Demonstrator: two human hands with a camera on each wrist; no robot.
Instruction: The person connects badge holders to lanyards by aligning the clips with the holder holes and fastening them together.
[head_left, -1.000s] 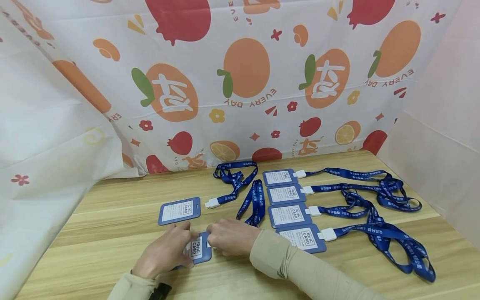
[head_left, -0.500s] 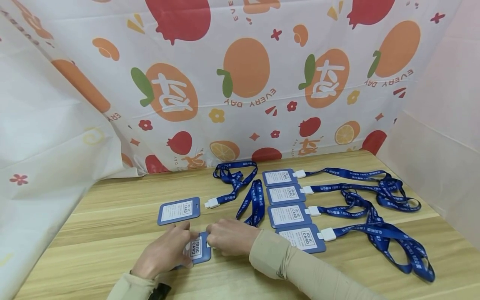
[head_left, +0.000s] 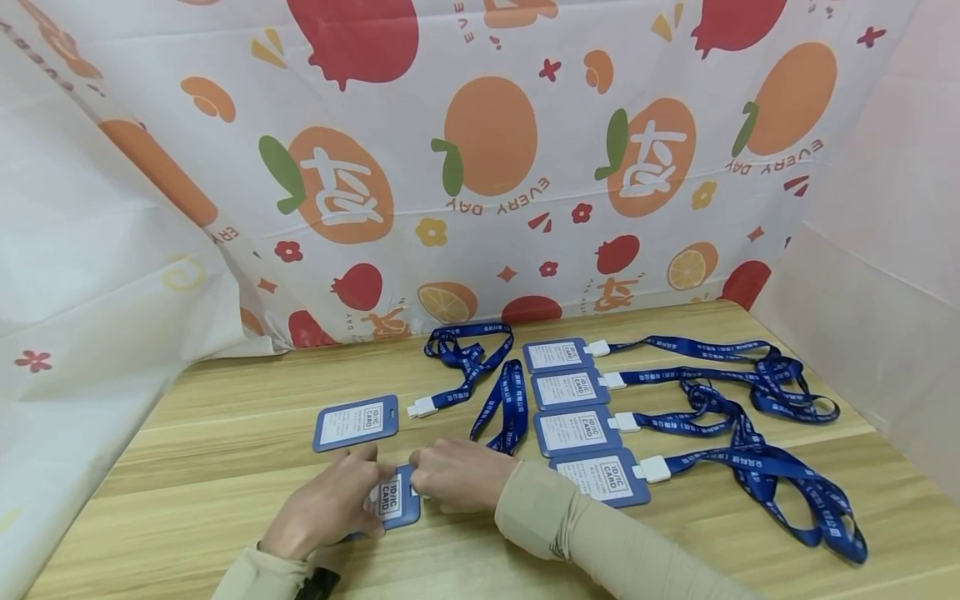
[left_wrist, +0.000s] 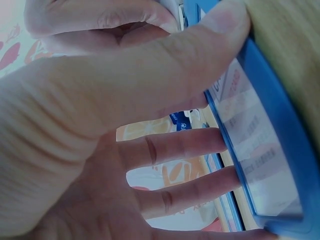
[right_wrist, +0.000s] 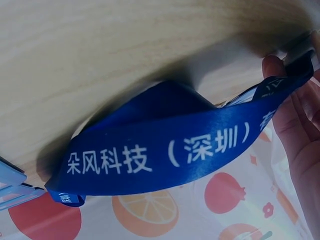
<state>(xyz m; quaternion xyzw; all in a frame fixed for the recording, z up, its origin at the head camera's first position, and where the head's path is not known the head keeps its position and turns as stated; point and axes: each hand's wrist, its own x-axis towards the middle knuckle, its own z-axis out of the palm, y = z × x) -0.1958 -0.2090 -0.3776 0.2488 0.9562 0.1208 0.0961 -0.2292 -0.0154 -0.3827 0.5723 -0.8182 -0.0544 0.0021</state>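
My left hand [head_left: 326, 504] grips a blue ID card holder [head_left: 405, 500] low on the table, thumb on its near edge and fingertips along its far edge, as the left wrist view shows. At the slotted end of that holder, my right hand [head_left: 461, 475] pinches the end of a blue lanyard [right_wrist: 160, 155]; the clip there is mostly hidden by the fingers. The lanyard's loop [head_left: 512, 412] runs back behind the right hand. Farther back lies a second card holder [head_left: 324, 429], with the white clip [head_left: 422, 407] of another lanyard [head_left: 471, 367] just apart from its slot.
To the right, several card holders [head_left: 573, 432] lie in a column, each joined by a white clip [head_left: 654, 469] to a lanyard [head_left: 802, 479] stretching rightward. A fruit-print cloth [head_left: 491, 250] rises behind the wooden table [head_left: 225, 467], and pale sheets flank both sides.
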